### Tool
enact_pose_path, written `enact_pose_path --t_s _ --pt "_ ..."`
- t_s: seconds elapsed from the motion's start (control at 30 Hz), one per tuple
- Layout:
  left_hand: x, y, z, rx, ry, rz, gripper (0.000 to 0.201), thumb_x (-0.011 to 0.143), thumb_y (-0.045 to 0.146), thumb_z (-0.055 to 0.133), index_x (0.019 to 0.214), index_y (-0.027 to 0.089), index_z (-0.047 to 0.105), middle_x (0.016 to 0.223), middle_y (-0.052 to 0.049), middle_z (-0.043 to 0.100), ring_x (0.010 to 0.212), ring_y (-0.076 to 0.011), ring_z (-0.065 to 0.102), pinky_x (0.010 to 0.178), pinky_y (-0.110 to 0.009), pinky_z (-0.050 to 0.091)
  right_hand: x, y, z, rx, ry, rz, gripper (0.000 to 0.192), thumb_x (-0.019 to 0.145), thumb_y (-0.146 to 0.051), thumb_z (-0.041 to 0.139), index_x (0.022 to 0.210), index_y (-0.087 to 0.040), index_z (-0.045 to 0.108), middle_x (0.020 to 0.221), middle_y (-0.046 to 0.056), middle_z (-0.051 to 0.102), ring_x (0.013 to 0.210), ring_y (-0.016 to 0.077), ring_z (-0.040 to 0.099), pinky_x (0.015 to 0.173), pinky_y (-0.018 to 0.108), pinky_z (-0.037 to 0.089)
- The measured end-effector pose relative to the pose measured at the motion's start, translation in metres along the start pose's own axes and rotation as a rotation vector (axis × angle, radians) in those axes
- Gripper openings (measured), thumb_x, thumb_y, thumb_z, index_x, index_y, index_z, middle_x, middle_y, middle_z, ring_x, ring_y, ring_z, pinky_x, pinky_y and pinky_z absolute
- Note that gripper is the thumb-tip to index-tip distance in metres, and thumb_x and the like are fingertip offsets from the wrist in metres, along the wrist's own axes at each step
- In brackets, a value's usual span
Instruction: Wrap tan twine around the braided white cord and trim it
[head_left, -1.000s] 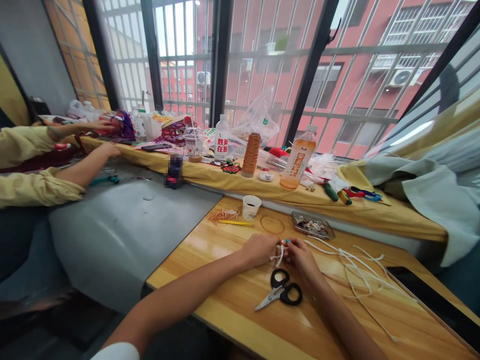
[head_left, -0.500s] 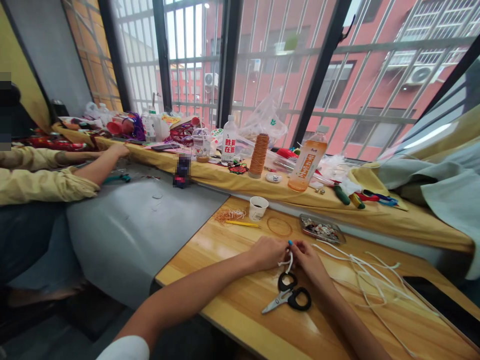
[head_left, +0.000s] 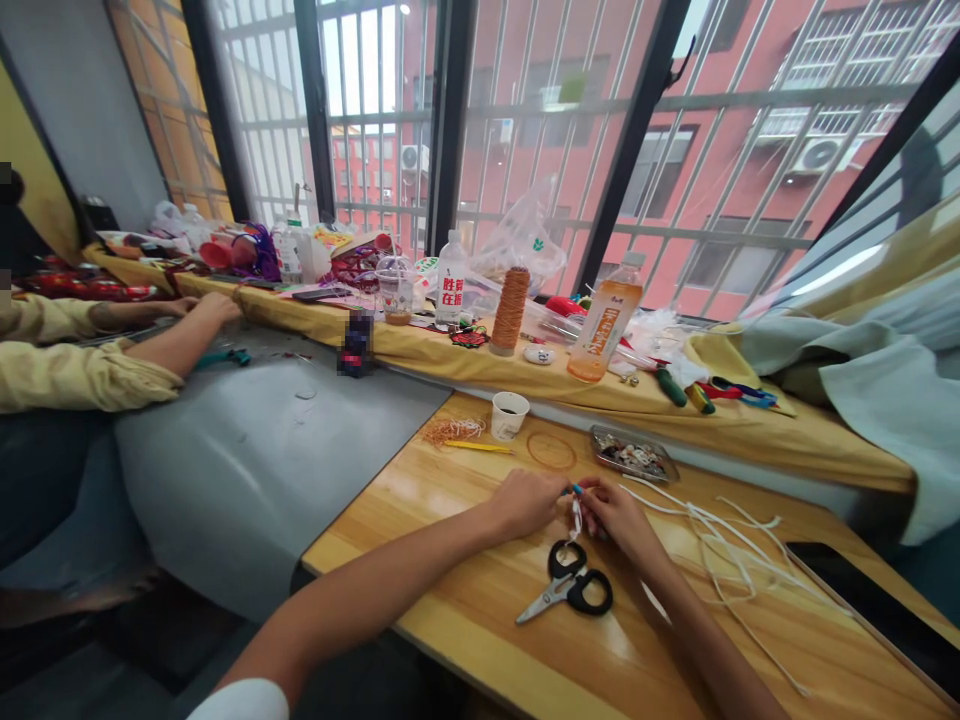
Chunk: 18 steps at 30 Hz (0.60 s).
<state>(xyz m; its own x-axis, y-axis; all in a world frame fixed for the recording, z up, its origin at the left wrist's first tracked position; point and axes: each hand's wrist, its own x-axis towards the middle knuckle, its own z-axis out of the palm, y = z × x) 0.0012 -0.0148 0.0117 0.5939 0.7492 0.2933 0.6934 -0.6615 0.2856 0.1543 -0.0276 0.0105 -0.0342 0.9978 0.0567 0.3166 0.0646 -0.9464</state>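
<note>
Cord [head_left: 577, 520] between left hand [head_left: 525, 503] and right hand [head_left: 613, 508], over the counter [head_left: 480, 632].
Right grip pinches the cord, probably to steady it; left grip's closure is hidden, cannot tell. Long axis hangs downward, free end pointing near, toward scissors [head_left: 564, 586] likely kept within reach.

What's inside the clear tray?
Tray: a heap of small pieces, some white, some darker, too small to identify. The top ones cover whatever lies beneath and most of the floor.
</note>
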Motion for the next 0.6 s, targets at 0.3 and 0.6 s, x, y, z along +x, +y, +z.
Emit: enact_pose_path --t_s 0.3,0.6 --pt "0.0014 -0.0026 0.0023 0.026 0.002 -0.024 0.028 0.081 0.036 0.037 0.091 0.018 0.056 0.085 -0.009 0.062 0.077 -0.0207 0.058 0.064 -0.027 0.040 0.0001 0.0003 -0.0047 -0.016 -0.157 0.001 0.030 0.059 -0.045 0.056 0.065 -0.015 0.056 0.046 -0.003 0.052 0.037 0.0084 0.044 0.039 0.021 0.035" --pt "0.0014 0.0000 -0.0018 0.057 -0.012 -0.072 0.023 0.079 0.028 0.039 0.091 0.016 0.056 0.083 -0.009 0.063 0.076 -0.0209 0.058 0.065 -0.027 0.041 -0.0030 -0.0020 0.0033 -0.319 -0.027 -0.240 0.015 0.058 -0.026 0.060 0.070 -0.017 0.060 0.061 0.000 0.059 0.056 0.0141 0.050 0.054 0.026 0.039"
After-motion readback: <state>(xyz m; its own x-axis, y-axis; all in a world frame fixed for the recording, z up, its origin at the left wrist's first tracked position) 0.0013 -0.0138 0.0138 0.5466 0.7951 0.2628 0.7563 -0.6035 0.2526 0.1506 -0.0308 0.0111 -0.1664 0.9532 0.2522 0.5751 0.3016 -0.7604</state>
